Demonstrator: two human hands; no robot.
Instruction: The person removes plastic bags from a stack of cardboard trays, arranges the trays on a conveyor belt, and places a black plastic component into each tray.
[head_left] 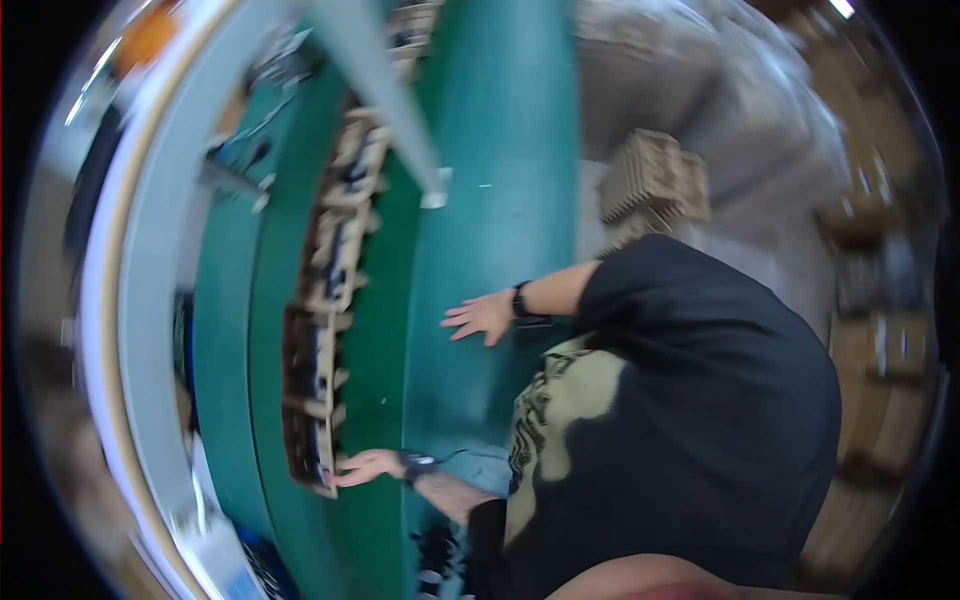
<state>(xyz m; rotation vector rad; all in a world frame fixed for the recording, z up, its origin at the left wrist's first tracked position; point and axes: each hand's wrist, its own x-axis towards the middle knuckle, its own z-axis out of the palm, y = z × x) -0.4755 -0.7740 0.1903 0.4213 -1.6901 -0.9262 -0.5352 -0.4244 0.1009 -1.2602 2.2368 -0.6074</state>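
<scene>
Two hands are showing: left hand (368, 468), half-open, is meeting the end molded-pulp tray (299, 445) on the green strip (372, 400), grip unclear; right hand (484, 318) is spreading empty. Light, level contact seems best.

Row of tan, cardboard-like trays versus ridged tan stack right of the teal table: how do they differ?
The row of tan, cardboard-like trays runs end to end along the green strip; the ridged tan stack sits in close layers right of the teal table.
The row holds dark items; the stack shows none.
The left hand is at the row's lower end; no hand is at the stack.
Both look tan and cardboard-like.
</scene>
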